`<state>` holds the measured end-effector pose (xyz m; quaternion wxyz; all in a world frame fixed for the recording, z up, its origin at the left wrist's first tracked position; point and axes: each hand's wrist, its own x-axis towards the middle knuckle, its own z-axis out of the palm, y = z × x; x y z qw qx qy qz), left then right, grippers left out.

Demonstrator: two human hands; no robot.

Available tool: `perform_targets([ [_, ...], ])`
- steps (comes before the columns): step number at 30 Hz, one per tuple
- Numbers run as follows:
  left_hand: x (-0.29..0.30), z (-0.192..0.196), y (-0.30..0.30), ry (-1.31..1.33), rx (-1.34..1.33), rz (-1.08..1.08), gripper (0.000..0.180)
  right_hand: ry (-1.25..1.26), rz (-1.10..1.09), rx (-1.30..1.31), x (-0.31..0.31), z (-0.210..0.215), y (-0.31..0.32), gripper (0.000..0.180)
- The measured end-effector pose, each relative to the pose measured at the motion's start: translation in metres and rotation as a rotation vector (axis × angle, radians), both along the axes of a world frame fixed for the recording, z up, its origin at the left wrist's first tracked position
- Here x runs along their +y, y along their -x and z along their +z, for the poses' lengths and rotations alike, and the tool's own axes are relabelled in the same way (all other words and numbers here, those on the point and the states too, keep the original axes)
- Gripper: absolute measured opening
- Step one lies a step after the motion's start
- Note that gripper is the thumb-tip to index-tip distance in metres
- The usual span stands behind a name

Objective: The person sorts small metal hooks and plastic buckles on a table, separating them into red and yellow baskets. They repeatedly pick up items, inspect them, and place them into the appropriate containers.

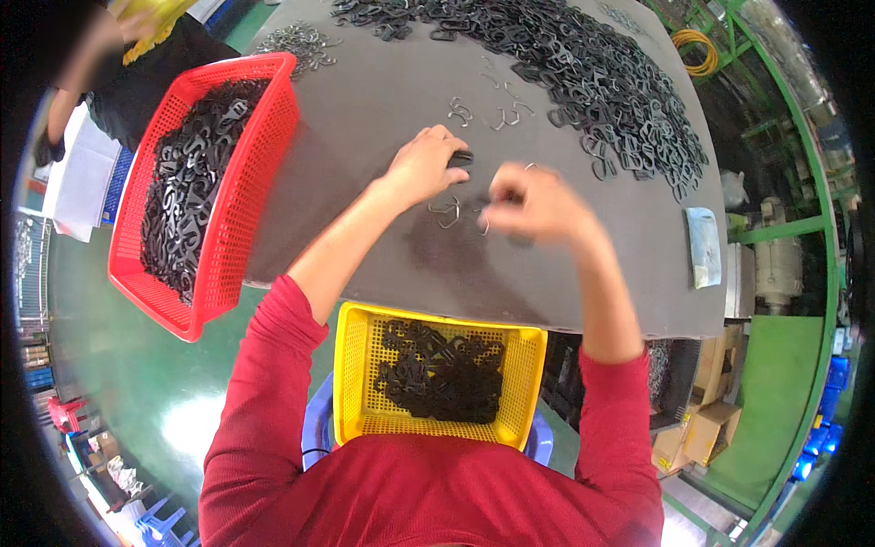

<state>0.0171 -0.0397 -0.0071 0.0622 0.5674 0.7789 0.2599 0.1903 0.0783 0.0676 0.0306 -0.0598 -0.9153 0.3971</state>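
Left hand (424,167) curled over a small black plastic buckle (461,159) on the grey table (365,118). Right hand (533,205) blurred, fingers bunched — grip unclear — beside bent silver wire clips (447,211). Best kept pinned flat — wire fed in squarely.

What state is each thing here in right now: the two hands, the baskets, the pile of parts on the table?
Left hand: closed on a black clip, resting on the table.
Right hand: blurred, fingers pinched; what it holds is unclear.
Red basket: well filled with black parts.
Yellow basket: partly filled.
Black parts pile: loose, spread across the table.
Wire hooks: scattered, lying loose.
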Motion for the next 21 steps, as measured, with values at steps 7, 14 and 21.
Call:
perform_targets([
  [7,0.003,0.004,0.01,0.12,-0.207,-0.009,0.034,-0.09,-0.187,0.048,-0.047,-0.014,-0.038,0.045],
  [14,-0.003,0.007,0.001,0.028,-0.305,0.065,0.032,-0.286,-0.655,-0.156,0.022,-0.056,-0.023,0.052],
  [21,-0.004,-0.003,0.004,0.057,0.104,-0.039,0.036,0.501,-0.54,-0.015,0.07,-0.051,-0.038,0.025],
])
